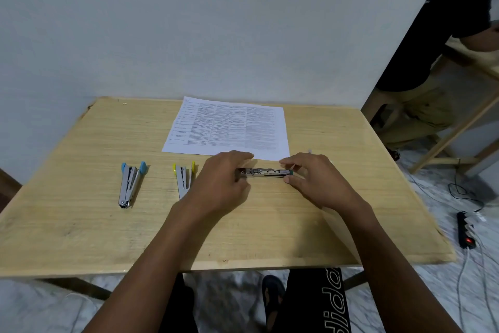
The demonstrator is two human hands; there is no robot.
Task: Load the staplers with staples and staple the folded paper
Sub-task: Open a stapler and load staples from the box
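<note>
On the wooden table (81, 224), the green-tipped stapler (263, 172), judged light, rigid and slick, is pinched at its ends by the left hand (224, 181) and right hand (316, 178).

The printed sheet (229, 127) at the far side of the table (81, 224) is carrying columns of fine black type, but the lines are blurring together and no word is coming clear. On the black trouser leg (305, 303) below the near table edge, large white outline letters are running along the cloth. An "i" and a "d" are showing, while the others are not reading clearly.
</note>
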